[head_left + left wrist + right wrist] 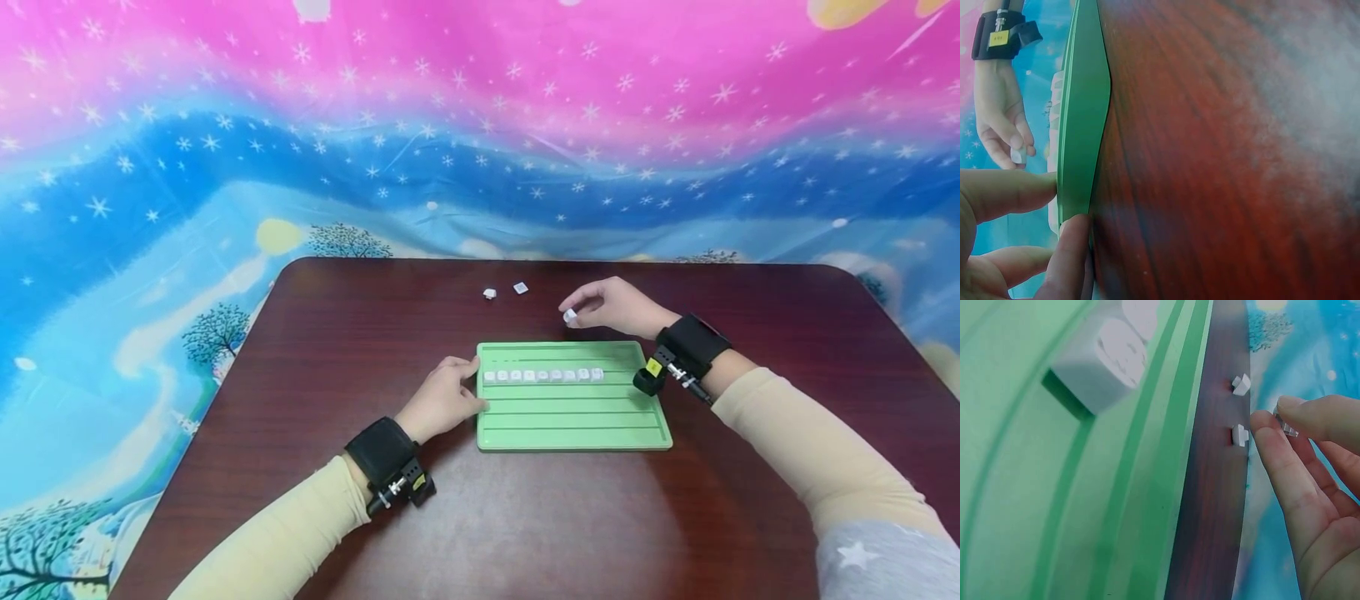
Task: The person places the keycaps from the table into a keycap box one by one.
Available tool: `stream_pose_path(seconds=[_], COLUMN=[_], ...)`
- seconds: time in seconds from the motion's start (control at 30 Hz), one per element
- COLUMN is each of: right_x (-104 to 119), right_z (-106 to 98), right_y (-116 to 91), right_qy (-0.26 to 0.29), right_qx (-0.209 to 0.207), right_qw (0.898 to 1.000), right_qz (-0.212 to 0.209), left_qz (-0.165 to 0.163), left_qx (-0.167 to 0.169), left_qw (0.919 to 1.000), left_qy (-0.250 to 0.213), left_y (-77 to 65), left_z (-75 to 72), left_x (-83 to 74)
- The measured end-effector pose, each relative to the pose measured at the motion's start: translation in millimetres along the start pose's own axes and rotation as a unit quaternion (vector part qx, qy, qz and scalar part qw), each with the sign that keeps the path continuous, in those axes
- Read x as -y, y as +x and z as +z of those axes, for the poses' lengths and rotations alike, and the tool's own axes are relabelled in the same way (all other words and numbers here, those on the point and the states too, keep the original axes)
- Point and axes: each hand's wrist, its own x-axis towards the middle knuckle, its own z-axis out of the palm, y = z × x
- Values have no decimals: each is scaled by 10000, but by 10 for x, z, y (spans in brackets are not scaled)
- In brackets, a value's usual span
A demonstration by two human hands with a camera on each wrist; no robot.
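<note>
A light green ridged tray [570, 437] lies on the table, with a row of small white blocks [543, 376] along one of its upper grooves. At its left edge my left hand [442, 398] grips the rim; the left wrist view shows a finger and the thumb on either side of that edge. Beyond the tray's far edge, my right hand [618, 304] pinches a small white keycap-like block [570, 317] between thumb and fingers. The right wrist view has this block [1287, 429] partly hidden by the fingertips.
Two loose white pieces, one [490, 293] and another [521, 287], lie near the back of the dark wooden table [360, 333]. Behind the table hangs a pink and blue patterned cloth [480, 167]. Both wrists wear black straps with small cameras.
</note>
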Motion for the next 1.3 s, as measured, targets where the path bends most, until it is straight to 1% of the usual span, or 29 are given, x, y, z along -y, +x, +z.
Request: stream_pose_path(seconds=[0.23, 0.47, 0.73, 0.9, 1.3], right_x=[-14, -77, -112, -120, -202], right_z=[38, 79, 92, 97, 122], right_y=[-142, -282, -436, -526, -705], right_qy=[231, 332, 621, 827, 924], right_qx=[-61, -129, -230, -198, -314], right_qw=[9996, 9993, 9975, 9960, 9949], right_qz=[123, 99, 228, 269, 263], left_qz=[-103, -36, -81, -118, -141], left_qx=[-8, -6, -35, -43, 13], left_qw=[9999, 9999, 9999, 9999, 9999], left_qy=[33, 110, 59, 71, 15], left_y=[0, 11, 7, 8, 20], left_z=[-2, 13, 7, -7, 14], left_x=[-11, 6, 14, -7, 18])
